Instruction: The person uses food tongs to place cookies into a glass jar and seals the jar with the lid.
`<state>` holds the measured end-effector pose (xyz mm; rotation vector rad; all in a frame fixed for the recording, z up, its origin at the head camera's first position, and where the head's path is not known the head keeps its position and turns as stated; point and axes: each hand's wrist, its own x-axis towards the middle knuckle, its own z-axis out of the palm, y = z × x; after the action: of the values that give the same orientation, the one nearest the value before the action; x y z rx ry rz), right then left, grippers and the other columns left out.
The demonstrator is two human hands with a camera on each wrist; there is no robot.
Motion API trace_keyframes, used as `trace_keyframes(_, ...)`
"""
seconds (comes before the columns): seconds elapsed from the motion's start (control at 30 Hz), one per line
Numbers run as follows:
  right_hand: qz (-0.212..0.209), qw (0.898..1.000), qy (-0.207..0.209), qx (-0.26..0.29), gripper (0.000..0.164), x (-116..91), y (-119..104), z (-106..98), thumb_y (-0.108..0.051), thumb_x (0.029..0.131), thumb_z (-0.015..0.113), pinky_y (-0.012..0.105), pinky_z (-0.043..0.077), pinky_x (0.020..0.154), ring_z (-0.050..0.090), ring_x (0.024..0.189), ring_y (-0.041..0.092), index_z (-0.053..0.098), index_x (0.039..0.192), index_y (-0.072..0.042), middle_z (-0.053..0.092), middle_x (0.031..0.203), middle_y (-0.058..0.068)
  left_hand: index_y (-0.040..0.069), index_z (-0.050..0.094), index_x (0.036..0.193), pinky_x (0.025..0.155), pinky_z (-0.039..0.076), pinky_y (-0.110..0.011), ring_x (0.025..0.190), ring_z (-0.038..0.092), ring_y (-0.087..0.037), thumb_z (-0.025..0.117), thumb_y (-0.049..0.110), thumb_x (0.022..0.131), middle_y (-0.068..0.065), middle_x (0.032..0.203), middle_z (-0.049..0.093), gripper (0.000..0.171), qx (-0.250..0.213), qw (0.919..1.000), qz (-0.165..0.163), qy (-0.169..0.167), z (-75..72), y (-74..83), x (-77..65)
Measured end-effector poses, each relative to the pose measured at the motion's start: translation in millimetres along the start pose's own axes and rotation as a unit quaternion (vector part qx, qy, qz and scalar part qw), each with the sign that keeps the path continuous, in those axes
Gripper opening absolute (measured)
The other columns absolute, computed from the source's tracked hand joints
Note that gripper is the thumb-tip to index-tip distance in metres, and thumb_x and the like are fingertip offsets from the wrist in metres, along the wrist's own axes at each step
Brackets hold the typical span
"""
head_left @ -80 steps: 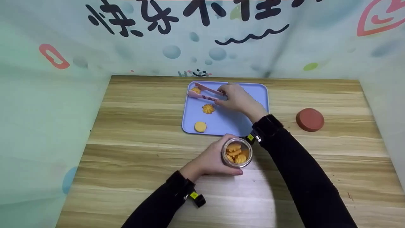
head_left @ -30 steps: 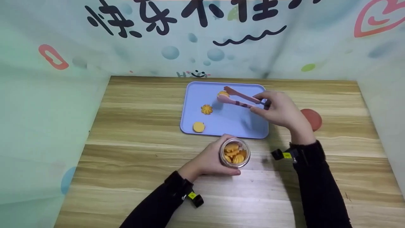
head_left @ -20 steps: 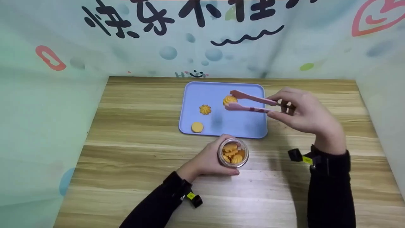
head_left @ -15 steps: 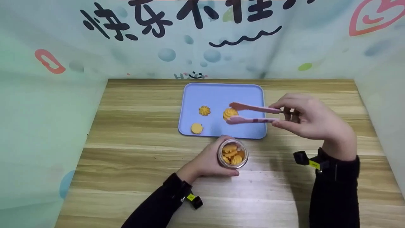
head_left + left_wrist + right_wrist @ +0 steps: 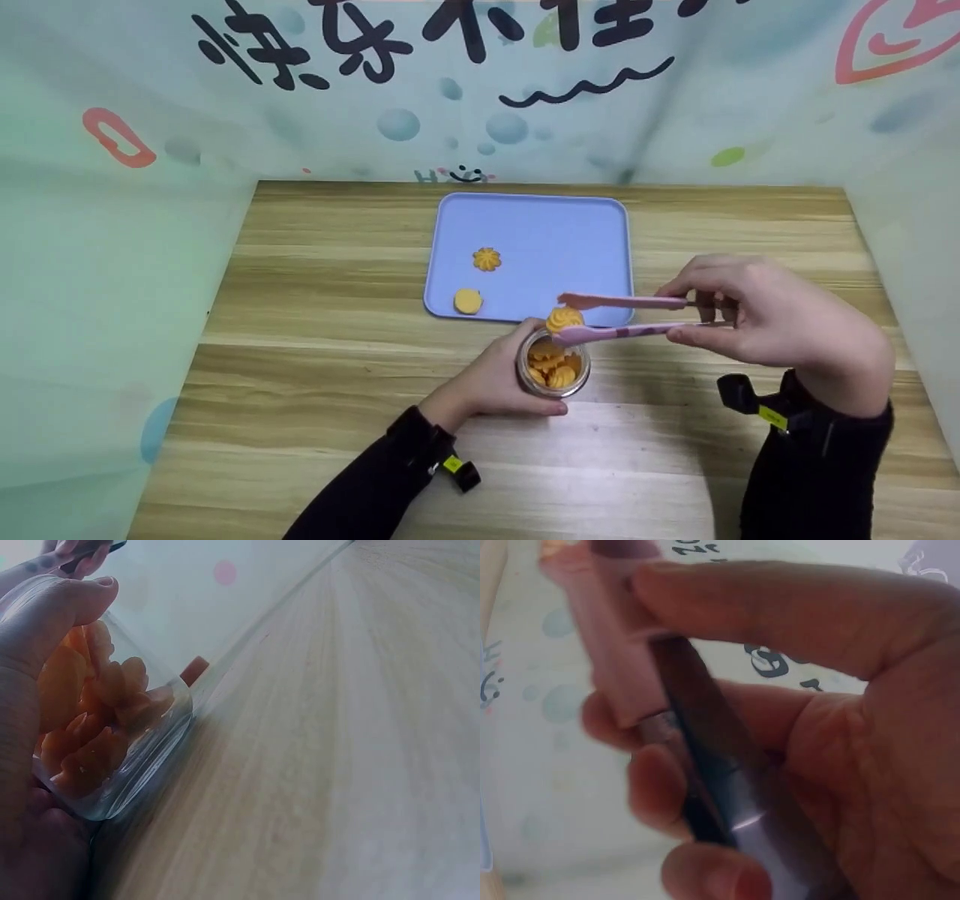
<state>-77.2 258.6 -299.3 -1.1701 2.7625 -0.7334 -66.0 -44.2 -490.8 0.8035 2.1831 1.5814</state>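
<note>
My left hand [image 5: 499,379] grips a clear glass jar [image 5: 161,750], which stands on the table with its mouth up and several cookies [image 5: 551,371] inside. My right hand [image 5: 772,315] holds pink tongs [image 5: 626,301], fingers and thumb on the two arms. Between the tong tips is a swirled round cookie [image 5: 564,319], which overlaps the far side of the jar's mouth in the head view. In the right wrist view, the pink arms and dark metal part of the tongs run through the right hand's fingers; that view is dim and blurred.
Behind the jar lies a light blue tray [image 5: 585,255]. On its left half rest a flower-shaped cookie [image 5: 487,259] and a plain round cookie [image 5: 468,301]. A red-brown lid [image 5: 195,670] shows beyond the jar in the left wrist view; my right hand hides it in the head view.
The right hand has lifted the swirled cookie from the tray's far left corner with the tongs and brought it right and nearer, up to the jar. The left hand and jar have stayed put.
</note>
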Motion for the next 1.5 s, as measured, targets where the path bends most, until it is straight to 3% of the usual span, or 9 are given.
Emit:
trace_keyframes(0.13, -0.028, 1.000, -0.009, -0.010, 0.027, 0.8, -5.2, 3.3, -0.030, 0.078, 0.078, 0.011, 0.040, 0.056, 0.049, 0.065, -0.002, 0.067, 0.102, -0.032, 0.059, 0.084, -0.022, 0.036, 0.037, 0.132, 0.105, 0.044, -0.028, 0.115, 0.055, -0.005, 0.089, 0.049, 0.054, 0.015, 0.125, 0.056, 0.095, -0.012, 0.9998, 0.013, -0.004, -0.2, 0.1, 0.5)
trace_keyframes(0.3, 0.002, 0.999, -0.030, -0.017, 0.025, 1.1, -13.5, 6.3, -0.032, 0.077, 0.079, 0.008, 0.041, 0.057, 0.051, 0.065, -0.003, 0.068, 0.100, -0.031, 0.060, 0.085, -0.021, 0.035, 0.038, 0.131, 0.104, 0.045, -0.027, 0.113, 0.057, -0.006, 0.090, 0.046, 0.054, 0.013, 0.122, 0.058, 0.093, -0.027, 0.9995, 0.019, -0.004, -0.8, 0.4, 0.5)
trace_keyframes(0.47, -0.002, 0.999, -0.028, -0.023, 0.023, 3.2, -21.7, 11.4, -0.029, 0.076, 0.079, 0.007, 0.040, 0.057, 0.051, 0.066, -0.002, 0.070, 0.097, -0.028, 0.059, 0.084, -0.019, 0.035, 0.038, 0.131, 0.102, 0.046, -0.027, 0.112, 0.057, -0.006, 0.090, 0.047, 0.055, 0.012, 0.121, 0.057, 0.093, -0.024, 0.9996, 0.011, -0.006, -1.1, 0.9, 0.2)
trace_keyframes(0.8, 0.015, 0.998, -0.030, -0.044, 0.026, 4.7, -25.7, 15.9, -0.029, 0.075, 0.079, 0.014, 0.045, 0.057, 0.051, 0.066, -0.001, 0.071, 0.099, -0.024, 0.060, 0.087, -0.016, 0.035, 0.037, 0.131, 0.101, 0.047, -0.026, 0.111, 0.058, -0.005, 0.089, 0.048, 0.054, 0.013, 0.121, 0.058, 0.094, -0.015, 0.9998, 0.003, -0.009, -1.4, 3.0, 0.7)
trace_keyframes(0.97, 0.016, 0.999, -0.026, -0.042, 0.026, 2.4, -25.4, 13.6, -0.026, 0.075, 0.080, 0.015, 0.046, 0.058, 0.051, 0.068, -0.001, 0.070, 0.099, -0.023, 0.060, 0.087, -0.016, 0.034, 0.037, 0.131, 0.101, 0.047, -0.026, 0.109, 0.059, -0.006, 0.090, 0.041, 0.056, 0.012, 0.121, 0.058, 0.092, -0.025, 0.9996, -0.007, -0.012, -4.4, 17.1, -2.4)
trace_keyframes(1.2, -0.001, 0.999, -0.032, -0.040, 0.023, 0.8, -27.4, 12.6, -0.025, 0.075, 0.079, 0.009, 0.042, 0.059, 0.050, 0.068, -0.002, 0.071, 0.097, -0.028, 0.058, 0.084, -0.019, 0.026, 0.040, 0.130, 0.102, 0.047, -0.026, 0.109, 0.059, -0.006, 0.090, 0.029, 0.060, 0.004, 0.123, 0.060, 0.087, -0.020, 0.9995, 0.018, -0.016, -10.0, 34.0, -5.3)
trace_keyframes(1.5, -0.011, 0.999, -0.035, -0.039, 0.019, 3.2, -29.5, 13.3, -0.024, 0.078, 0.077, 0.007, 0.039, 0.061, 0.049, 0.069, -0.001, 0.072, 0.096, -0.027, 0.059, 0.084, -0.019, 0.034, 0.038, 0.130, 0.103, 0.046, -0.026, 0.110, 0.059, -0.005, 0.089, 0.044, 0.057, 0.013, 0.122, 0.057, 0.090, -0.020, 0.9996, 0.017, -0.010, -2.9, 10.0, -0.7)
